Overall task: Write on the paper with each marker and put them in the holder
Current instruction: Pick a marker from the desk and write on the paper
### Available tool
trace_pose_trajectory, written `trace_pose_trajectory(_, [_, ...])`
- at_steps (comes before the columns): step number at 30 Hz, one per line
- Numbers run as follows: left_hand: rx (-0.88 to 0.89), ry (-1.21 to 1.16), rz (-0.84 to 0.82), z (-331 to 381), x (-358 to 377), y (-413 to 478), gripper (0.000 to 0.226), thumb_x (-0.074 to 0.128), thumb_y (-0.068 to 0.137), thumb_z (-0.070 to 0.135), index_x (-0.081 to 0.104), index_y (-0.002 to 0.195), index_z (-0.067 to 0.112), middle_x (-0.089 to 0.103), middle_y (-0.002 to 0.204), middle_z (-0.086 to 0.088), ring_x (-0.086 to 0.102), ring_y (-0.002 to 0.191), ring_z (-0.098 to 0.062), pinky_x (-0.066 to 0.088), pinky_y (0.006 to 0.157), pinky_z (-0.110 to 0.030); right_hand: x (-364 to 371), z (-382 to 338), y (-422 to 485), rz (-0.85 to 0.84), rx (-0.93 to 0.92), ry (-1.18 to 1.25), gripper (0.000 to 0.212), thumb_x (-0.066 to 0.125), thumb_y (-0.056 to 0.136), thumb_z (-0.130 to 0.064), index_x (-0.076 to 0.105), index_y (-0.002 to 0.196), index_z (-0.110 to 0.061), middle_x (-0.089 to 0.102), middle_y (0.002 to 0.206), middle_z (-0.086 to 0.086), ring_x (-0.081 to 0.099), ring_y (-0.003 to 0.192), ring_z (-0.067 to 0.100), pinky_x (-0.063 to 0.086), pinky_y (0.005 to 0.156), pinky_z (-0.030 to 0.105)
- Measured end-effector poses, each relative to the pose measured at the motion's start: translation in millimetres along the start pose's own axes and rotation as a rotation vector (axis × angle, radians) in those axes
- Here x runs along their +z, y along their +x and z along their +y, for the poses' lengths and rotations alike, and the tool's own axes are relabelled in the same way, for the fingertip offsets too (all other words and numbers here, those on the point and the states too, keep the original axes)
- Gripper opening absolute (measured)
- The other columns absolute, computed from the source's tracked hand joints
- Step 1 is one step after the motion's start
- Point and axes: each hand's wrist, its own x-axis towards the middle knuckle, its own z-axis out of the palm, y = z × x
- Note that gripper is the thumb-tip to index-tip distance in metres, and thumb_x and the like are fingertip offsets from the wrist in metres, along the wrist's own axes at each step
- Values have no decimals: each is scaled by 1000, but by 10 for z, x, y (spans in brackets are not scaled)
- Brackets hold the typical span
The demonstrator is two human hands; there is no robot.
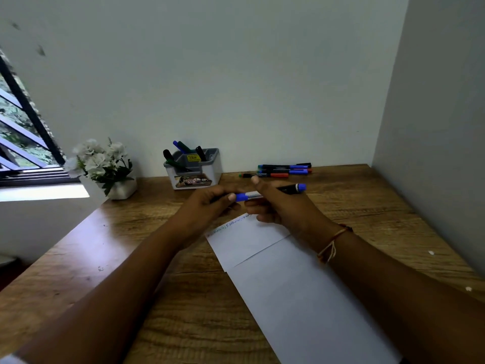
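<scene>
A blue marker (291, 188) lies level between both hands, above the far end of the white paper (275, 271). My right hand (278, 206) grips its black barrel, whose blue end sticks out to the right. My left hand (210, 199) pinches the blue cap (242, 197) at the marker's left end. A line of small writing runs along the paper's top edge. The grey holder (207, 166) stands against the wall with several markers upright in it. Several loose markers (280, 170) lie on the desk to its right.
A white pot of white flowers (105, 166) stands at the back left by the window. The wooden desk (131, 258) meets a wall on the right side and behind. A thread bracelet circles my right wrist.
</scene>
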Motion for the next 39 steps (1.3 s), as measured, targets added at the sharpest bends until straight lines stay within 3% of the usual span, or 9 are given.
trace_pose_trajectory(7, [-15, -119, -57, -10, -2, -33, 28, 58, 93, 10, 66, 119, 17, 72, 109, -2, 68, 103, -17, 55, 83, -22, 47, 53, -13, -72, 88, 260, 22, 60, 101, -23, 69, 112, -6, 77, 107, 19, 76, 101, 29, 63, 85, 36])
trace_pose_trajectory(13, [13, -114, -95, -7, 40, -62, 35, 64, 88, 9, 65, 122, 13, 72, 112, -1, 68, 105, -16, 55, 86, -25, 96, 78, -39, -35, 59, 199, 24, 69, 94, -27, 69, 107, -7, 80, 96, 10, 78, 89, 22, 65, 75, 32])
trace_pose_trajectory(17, [44, -114, -54, 5, 82, -58, 35, 66, 87, 8, 65, 121, 16, 73, 110, 2, 69, 102, -13, 55, 82, -21, 115, 75, -46, -13, 69, 258, 32, 67, 96, -21, 66, 118, 3, 78, 104, 17, 78, 90, 24, 65, 74, 32])
trace_pose_trajectory(26, [22, -171, -33, 9, 80, -69, 23, 60, 91, 13, 70, 106, 26, 75, 102, 3, 70, 98, -14, 55, 79, -21, 155, 81, -55, -22, 105, 355, 29, 57, 103, -18, 64, 116, 7, 76, 99, 27, 78, 87, 29, 65, 74, 32])
trace_pose_trajectory(31, [16, -204, -57, 4, 24, -33, 28, 57, 93, 14, 66, 120, 16, 71, 113, -6, 67, 107, -22, 55, 90, -33, 90, 19, -53, -59, 115, 233, 35, 55, 103, -35, 70, 115, -6, 77, 100, 23, 78, 92, 28, 64, 71, 29])
trace_pose_trajectory(34, [0, -335, 4, -24, -55, 10, 34, 57, 93, 14, 60, 126, 8, 68, 120, -13, 64, 113, -25, 53, 95, -38, -10, -67, -16, 53, 91, 86, 42, 49, 103, -47, 75, 112, -15, 78, 84, 11, 75, 72, 17, 56, 56, 20])
trace_pose_trajectory(36, [-51, -436, 78, -47, -102, 46, 30, 52, 97, 10, 59, 125, 5, 67, 118, -17, 66, 111, -26, 55, 93, -36, -92, -79, 34, 202, 30, -21, 35, 53, 103, -38, 77, 104, -13, 63, 64, 1, 58, 54, 9, 44, 48, 17])
trace_pose_trajectory(39, [-139, -542, 155, -74, -133, 87, 27, 41, 103, 10, 57, 122, 1, 64, 105, -20, 69, 98, -27, 58, 84, -37, -168, -53, 94, 293, -26, -127, 17, 57, 100, -22, 69, 93, -11, 55, 61, 1, 49, 52, 9, 40, 47, 19])
